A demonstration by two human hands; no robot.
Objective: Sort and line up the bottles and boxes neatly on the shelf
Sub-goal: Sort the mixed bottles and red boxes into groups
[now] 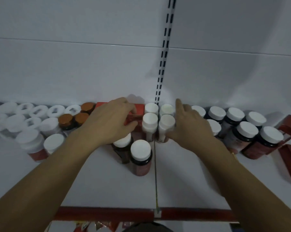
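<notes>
The shelf (183, 173) carries bottles in rough rows along the back wall (74, 72); two dark bottles (139, 153) stand out in front. I judge the step in hand is closing the middle row. The left hand (111, 121) grips a red box (139, 108) at the back, just beside four white bottles (150, 120). The right hand (191, 124) lies with straight fingers against their right side. The box seems to have its long axis along the wall; its front is hidden. Next, both hands should press inward gently, tipping nothing.
</notes>
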